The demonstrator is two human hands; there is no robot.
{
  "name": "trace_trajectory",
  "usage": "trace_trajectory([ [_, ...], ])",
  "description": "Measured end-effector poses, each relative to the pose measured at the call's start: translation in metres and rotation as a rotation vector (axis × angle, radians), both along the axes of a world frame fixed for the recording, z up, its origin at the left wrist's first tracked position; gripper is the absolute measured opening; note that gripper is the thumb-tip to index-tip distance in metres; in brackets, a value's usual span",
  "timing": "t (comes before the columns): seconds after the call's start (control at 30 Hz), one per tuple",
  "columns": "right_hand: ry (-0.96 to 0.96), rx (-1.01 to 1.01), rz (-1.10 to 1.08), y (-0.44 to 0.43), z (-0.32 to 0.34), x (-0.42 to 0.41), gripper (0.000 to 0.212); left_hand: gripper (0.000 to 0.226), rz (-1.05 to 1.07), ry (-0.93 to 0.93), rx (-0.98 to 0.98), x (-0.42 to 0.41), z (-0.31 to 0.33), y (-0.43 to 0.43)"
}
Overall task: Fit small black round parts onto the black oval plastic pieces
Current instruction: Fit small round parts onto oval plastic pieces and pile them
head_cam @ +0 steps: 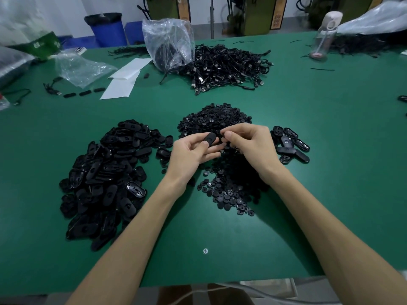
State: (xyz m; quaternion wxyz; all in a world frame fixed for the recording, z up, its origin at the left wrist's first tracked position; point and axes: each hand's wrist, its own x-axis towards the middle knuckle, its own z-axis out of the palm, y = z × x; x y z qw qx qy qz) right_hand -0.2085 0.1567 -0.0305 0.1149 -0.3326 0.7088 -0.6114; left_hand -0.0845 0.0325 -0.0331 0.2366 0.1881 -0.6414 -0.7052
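My left hand [191, 150] pinches an oval piece [209, 138] over the middle of the bench [319, 133]. My right hand [246, 144] seems to pinch a round part [222, 134] just beside it. Few finished pieces [290, 146] lie toward the right edge and a big unfitted heap [105, 172] toward the left: barely begun, I judge.

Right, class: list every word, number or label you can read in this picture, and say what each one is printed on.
Nothing here can be read with certainty.
Green bag, far left: white marks, too blurred to read.
Orange strip on the machine at the back: dark characters, too small and blurred to read.
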Motion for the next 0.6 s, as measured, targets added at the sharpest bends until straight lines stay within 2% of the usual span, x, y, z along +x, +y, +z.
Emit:
trace_trajectory([
  [0.37, -0.295, -0.123, 0.167, -0.0017, 0.0017, 0.006, 0.012, 0.026, 0.007, 0.02, 0.076, 0.0009, -0.0015, -0.0058],
  [0.6, -0.213, -0.106, 0.142, -0.0025, 0.0024, 0.0091, 0.017, 0.027, 0.023, 0.041, 0.094, 0.0007, -0.0013, -0.0065],
])
